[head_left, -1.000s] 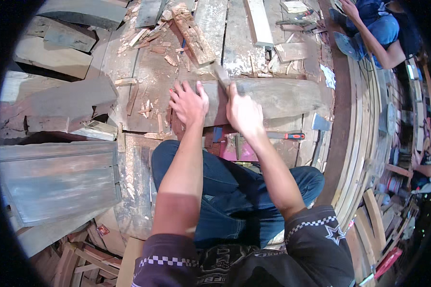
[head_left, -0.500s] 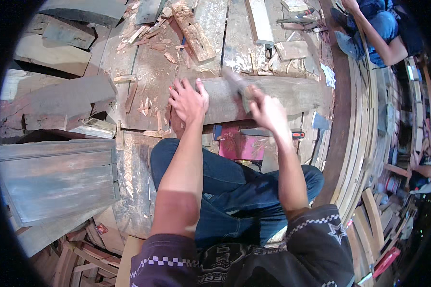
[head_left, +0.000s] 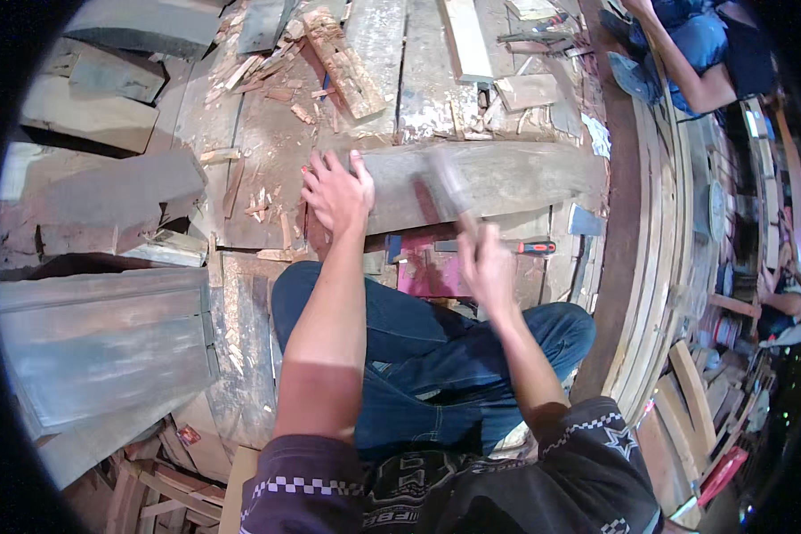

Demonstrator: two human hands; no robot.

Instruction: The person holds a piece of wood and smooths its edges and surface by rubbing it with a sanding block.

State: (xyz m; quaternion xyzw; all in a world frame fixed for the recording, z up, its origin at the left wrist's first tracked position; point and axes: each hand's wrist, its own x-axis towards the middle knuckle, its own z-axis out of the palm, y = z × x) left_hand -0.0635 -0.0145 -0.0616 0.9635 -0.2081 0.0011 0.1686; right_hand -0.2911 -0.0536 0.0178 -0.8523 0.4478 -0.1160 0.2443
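My left hand point(head_left: 336, 192) lies with fingers spread on the left end of a long grey weathered board point(head_left: 543, 173), which runs crosswise in front of my crossed legs. My right hand point(head_left: 488, 265), lower and to the right, grips a blurred hand tool point(head_left: 451, 185) with a wooden handle and a pale head, tilted over the board. Just below the board lie a pink flat item point(head_left: 423, 278), a tool with a red-and-black handle point(head_left: 535, 247) and a hatchet point(head_left: 585, 222).
Wood offcuts point(head_left: 343, 62) and chips are scattered on the planked floor ahead. Stacked boards point(head_left: 107, 205) and a weathered panel point(head_left: 107, 329) sit at the left. Long planks point(head_left: 641, 267) run along the right, where another person point(head_left: 694, 53) sits at the top, an arm showing.
My right hand has moved lower and toward the right, away from my left hand, with the tool swung along. My left hand still rests on the board's left end.
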